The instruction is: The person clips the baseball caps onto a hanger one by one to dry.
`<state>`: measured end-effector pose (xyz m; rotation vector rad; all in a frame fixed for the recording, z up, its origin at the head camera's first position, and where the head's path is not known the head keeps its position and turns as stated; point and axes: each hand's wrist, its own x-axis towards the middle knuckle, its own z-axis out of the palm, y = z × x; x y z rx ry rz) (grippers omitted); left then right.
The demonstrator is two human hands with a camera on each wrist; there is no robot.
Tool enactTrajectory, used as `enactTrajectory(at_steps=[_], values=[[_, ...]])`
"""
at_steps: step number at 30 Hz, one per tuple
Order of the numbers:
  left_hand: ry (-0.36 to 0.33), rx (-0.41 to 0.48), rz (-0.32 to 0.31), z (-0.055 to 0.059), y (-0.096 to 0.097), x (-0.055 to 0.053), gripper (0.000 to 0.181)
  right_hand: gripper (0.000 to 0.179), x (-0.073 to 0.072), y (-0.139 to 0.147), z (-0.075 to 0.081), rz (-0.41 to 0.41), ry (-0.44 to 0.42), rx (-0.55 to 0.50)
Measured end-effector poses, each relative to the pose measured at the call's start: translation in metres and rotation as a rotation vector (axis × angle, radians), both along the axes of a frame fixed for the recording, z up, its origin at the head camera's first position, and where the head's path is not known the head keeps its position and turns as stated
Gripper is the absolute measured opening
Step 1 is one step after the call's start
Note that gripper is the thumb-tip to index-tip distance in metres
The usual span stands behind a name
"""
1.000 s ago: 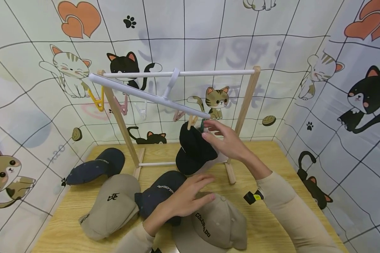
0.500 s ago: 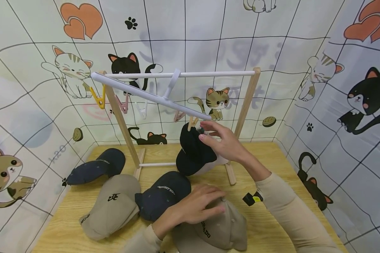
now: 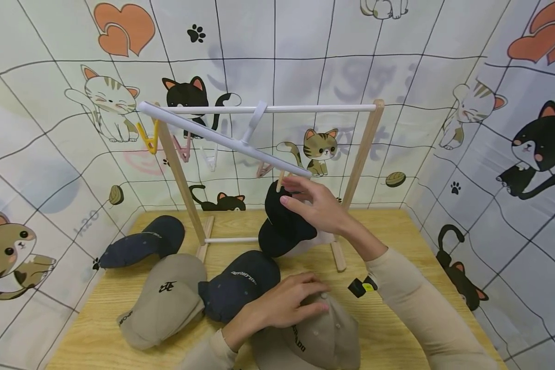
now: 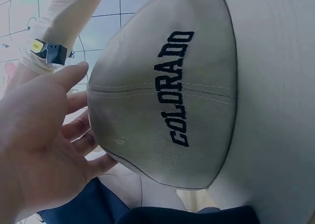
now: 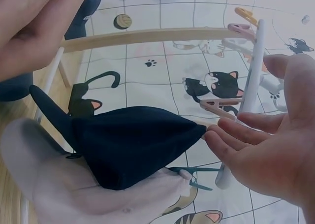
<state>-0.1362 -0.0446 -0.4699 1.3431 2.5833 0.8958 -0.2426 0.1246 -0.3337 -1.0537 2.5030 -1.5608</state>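
My left hand [image 3: 287, 303] rests over the crown of a beige cap [image 3: 326, 339] lettered COLORADO; the left wrist view shows relaxed fingers [image 4: 81, 130] at its top. A black cap [image 3: 276, 234] hangs from a pale yellow clip [image 3: 279, 182] near the low end of a tilted white hanger [image 3: 226, 140]. Beside that clip is my right hand [image 3: 321, 205], fingers extended, fingertips right at the cap's pointed top [image 5: 199, 130] in the right wrist view. Behind the black cap hangs a light cap [image 5: 29, 199] by a dark green clip [image 5: 197, 171].
A wooden rack [image 3: 365, 149] with a white top rail [image 3: 319, 108] bears the hanger. Yellow [image 3: 151, 143] and pink [image 3: 182, 149] clips hang along it. Two navy caps [image 3: 166, 234] and another beige cap [image 3: 171, 298] lie on the wooden table [image 3: 384, 318].
My right hand has shifted left along the hanger's low end and now overlaps the pale clip. The left hand has moved right, onto the beige cap's crown.
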Motion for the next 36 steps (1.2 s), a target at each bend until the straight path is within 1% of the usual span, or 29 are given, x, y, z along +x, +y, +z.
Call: enactTrajectory(at_steps=[3, 5, 8, 13, 16, 19, 24, 27, 30, 36], values=[[-0.024, 0.015, 0.013, 0.003, -0.001, 0.002, 0.044, 0.061, -0.001, -0.005, 0.001, 0.012, -0.009, 0.005], [-0.027, 0.022, 0.019, 0.006, -0.002, 0.002, 0.042, 0.062, -0.001, -0.007, 0.002, 0.017, -0.027, 0.008], [-0.031, 0.035, 0.024, 0.010, -0.003, 0.003, 0.037, 0.064, -0.002, -0.012, 0.004, 0.034, -0.055, 0.007], [-0.062, 0.071, 0.021, 0.015, -0.005, 0.003, 0.028, 0.065, -0.004, -0.020, 0.005, 0.035, -0.092, 0.005], [-0.076, 0.091, 0.004, 0.016, -0.007, 0.003, 0.024, 0.066, -0.004, -0.024, 0.005, 0.025, -0.107, -0.002], [-0.083, 0.114, -0.032, 0.018, -0.011, 0.004, 0.021, 0.068, -0.005, -0.029, 0.003, 0.015, -0.124, -0.009], [-0.043, 0.134, -0.102, 0.020, -0.017, 0.005, 0.018, 0.074, -0.006, -0.036, 0.001, 0.003, -0.158, -0.029], [-0.026, 0.138, -0.130, 0.022, -0.021, 0.006, 0.018, 0.078, -0.008, -0.041, 0.000, -0.004, -0.181, -0.039], [-0.030, 0.143, -0.137, 0.025, -0.024, 0.007, 0.019, 0.081, -0.010, -0.045, -0.001, -0.019, -0.206, -0.041], [-0.070, 0.177, -0.113, 0.031, -0.030, 0.012, 0.018, 0.084, -0.013, -0.053, 0.000, -0.047, -0.256, -0.075]])
